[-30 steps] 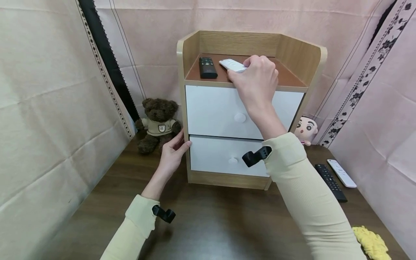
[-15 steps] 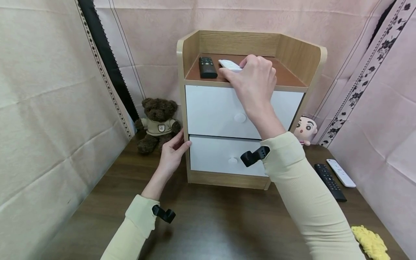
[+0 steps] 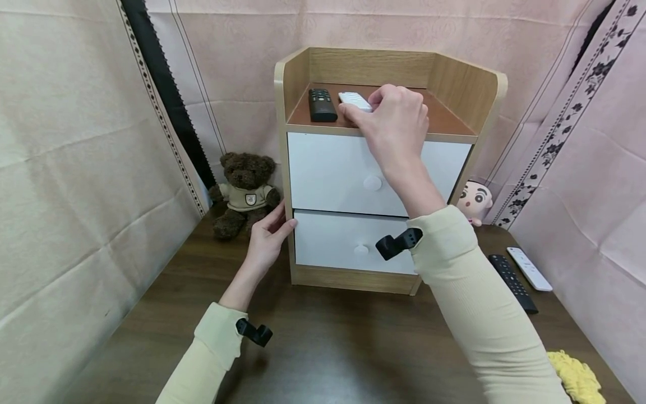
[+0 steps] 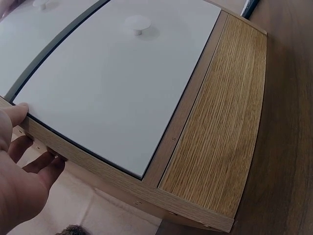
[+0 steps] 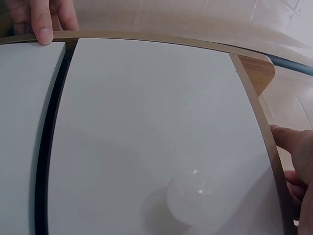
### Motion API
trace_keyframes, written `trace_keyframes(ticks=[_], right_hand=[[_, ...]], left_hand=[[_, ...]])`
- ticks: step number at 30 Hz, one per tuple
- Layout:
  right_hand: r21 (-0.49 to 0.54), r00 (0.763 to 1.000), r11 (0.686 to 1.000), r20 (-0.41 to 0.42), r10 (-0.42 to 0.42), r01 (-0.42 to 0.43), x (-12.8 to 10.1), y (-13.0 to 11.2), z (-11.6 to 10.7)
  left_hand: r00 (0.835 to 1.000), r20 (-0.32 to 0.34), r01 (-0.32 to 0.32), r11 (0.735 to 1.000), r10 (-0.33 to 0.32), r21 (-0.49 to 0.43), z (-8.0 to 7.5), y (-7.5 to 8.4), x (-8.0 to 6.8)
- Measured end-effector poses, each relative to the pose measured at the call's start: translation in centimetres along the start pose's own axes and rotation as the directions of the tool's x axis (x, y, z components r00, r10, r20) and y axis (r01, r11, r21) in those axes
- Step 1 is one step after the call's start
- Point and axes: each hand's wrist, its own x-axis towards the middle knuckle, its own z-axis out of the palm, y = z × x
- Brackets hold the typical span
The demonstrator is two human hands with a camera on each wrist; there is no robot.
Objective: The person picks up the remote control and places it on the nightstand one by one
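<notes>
A small wooden drawer cabinet (image 3: 353, 283) with two white drawer fronts stands on the table. My right hand (image 3: 396, 126) is over its brown top shelf and pinches a white remote control (image 3: 355, 100) between thumb and fingers. The remote's near end is hidden by the hand. To its left on the shelf lies a black remote control (image 3: 322, 105). Down at the cabinet's left side, my left hand (image 3: 266, 238) holds the side panel. In the left wrist view its thumb (image 4: 18, 113) lies on the front edge and the fingers are against the outer side. Both drawers look closed.
A brown teddy bear (image 3: 245, 193) sits left of the cabinet. A cartoon-faced doll (image 3: 474, 202) is partly hidden at its right. Farther right lie another black remote (image 3: 512, 283), another white remote (image 3: 530, 269) and a yellow cloth (image 3: 576, 377). Fabric curtains (image 3: 217, 56) surround the table.
My right hand has shifted slightly left with the white remote, bringing it closer to the black one on the shelf. The left hand has stayed in place.
</notes>
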Motion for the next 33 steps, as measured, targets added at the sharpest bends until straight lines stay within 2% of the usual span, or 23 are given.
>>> trace_keyframes(ticks=[8, 14, 19, 23, 30, 33], right_hand=[[0.1, 0.999, 0.995, -0.042, -0.018, 0.023, -0.5, 0.9, -1.4], [0.149, 0.996, 0.989, -0.086, -0.002, 0.015, -0.9, 2.9, -3.5], [0.231, 0.988, 0.973, -0.154, 0.026, 0.01, -1.7, 5.8, -5.2], [0.314, 0.983, 0.949, -0.176, 0.055, 0.003, -3.2, 8.4, -6.2], [0.286, 0.969, 0.958, -0.242, 0.044, 0.028, -5.9, 13.2, -6.9], [0.273, 0.966, 0.962, -0.249, 0.068, 0.003, -6.9, 15.3, -7.2]], left_hand=[[1.0, 0.001, 0.019, 1.0, -0.019, 0.013, 0.0, 0.0, 0.0], [0.999, -0.004, 0.039, 0.999, -0.039, 0.028, -0.1, 0.1, -0.1], [0.999, -0.005, 0.038, 0.999, -0.038, 0.028, 0.0, 0.1, 0.0], [0.999, -0.008, 0.042, 0.999, -0.041, 0.028, 0.0, 0.1, 0.0], [0.999, -0.008, 0.052, 0.998, -0.051, 0.033, -0.1, 0.2, -0.2], [0.998, -0.006, 0.056, 0.998, -0.056, 0.028, -0.1, 0.3, -0.1]])
